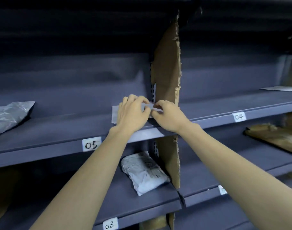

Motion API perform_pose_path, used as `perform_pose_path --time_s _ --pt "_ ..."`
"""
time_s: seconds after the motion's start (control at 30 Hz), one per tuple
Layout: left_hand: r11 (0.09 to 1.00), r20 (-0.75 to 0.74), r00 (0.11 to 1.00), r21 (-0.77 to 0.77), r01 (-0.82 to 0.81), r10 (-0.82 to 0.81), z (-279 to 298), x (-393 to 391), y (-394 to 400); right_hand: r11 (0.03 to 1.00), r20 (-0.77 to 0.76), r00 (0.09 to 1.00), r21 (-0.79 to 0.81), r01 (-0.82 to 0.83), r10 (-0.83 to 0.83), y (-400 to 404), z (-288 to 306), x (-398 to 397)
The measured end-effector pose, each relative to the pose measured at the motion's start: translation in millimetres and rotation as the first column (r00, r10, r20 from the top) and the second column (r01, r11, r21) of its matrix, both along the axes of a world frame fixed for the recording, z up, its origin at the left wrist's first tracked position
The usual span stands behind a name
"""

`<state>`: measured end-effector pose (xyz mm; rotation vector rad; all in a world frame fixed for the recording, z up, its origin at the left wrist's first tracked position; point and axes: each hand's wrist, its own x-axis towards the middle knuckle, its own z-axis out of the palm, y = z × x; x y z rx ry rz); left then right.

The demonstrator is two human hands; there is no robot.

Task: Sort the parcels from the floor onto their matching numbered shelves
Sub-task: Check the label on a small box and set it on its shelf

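A flat grey envelope parcel (115, 114) lies on the shelf labelled 05 (91, 144), at its right end beside a cardboard divider (167, 67). My left hand (132, 114) rests over the parcel, its fingers curled and pinching the far right edge. My right hand (168, 116) meets it from the right, fingertips pinching the same edge. Most of the parcel is hidden under both hands.
A silver plastic parcel (8, 116) sits at the left of shelf 05. A white bagged parcel (144, 172) lies on shelf 08 (110, 224) below. Shelf 04 (239, 116) to the right holds a flat white parcel (281, 88); a brown cardboard parcel (273, 136) lies beneath it.
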<state>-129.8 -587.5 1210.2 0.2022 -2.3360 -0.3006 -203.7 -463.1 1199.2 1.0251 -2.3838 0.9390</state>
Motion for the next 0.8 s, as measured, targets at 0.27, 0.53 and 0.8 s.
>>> perform_pose_path --time_s 0.27,0.53,0.8 --pt "0.942 -0.157 0.936 0.073 0.328 -0.314 -47.7 -24.5 169.0 0.966 -0.035 0.985 -0.201 0.16 -0.171 195.7 -36.8 7.6" --pt "0.884 0.143 0.872 0.076 0.462 -0.468 -130.8 -67.2 389.0 0.868 0.182 0.852 0.015 0.496 -0.49 448.4 -121.5 5.2" --pt "0.757 0.358 0.681 0.136 0.639 -0.639 -191.2 -101.0 600.5 0.671 0.343 0.602 0.129 0.73 -0.721 656.1 -197.1 28.8"
